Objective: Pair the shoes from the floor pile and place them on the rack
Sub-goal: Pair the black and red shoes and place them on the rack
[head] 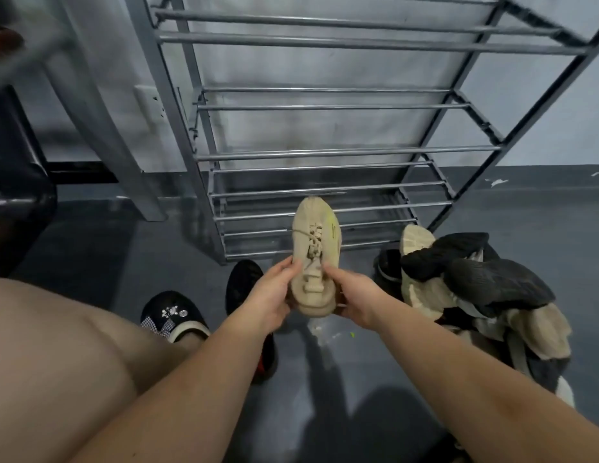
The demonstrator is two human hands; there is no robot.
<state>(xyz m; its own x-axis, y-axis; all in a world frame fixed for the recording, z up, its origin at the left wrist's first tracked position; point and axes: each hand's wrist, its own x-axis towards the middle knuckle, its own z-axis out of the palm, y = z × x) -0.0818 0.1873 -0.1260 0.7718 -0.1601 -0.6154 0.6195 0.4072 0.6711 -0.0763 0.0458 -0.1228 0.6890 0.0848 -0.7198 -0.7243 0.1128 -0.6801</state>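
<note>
Left hand (273,292) and right hand (353,295) fingers grip beige sneaker (316,259) by heel, toe aimed at rack (325,155), likely for shelving.

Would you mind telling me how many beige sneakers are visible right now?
2 clearly: one beige sneaker held between the left hand and right hand, one sole-up sneaker in the floor pile. More may be buried there.

Both hands (311,292) hold a beige sneaker (316,252).
</note>
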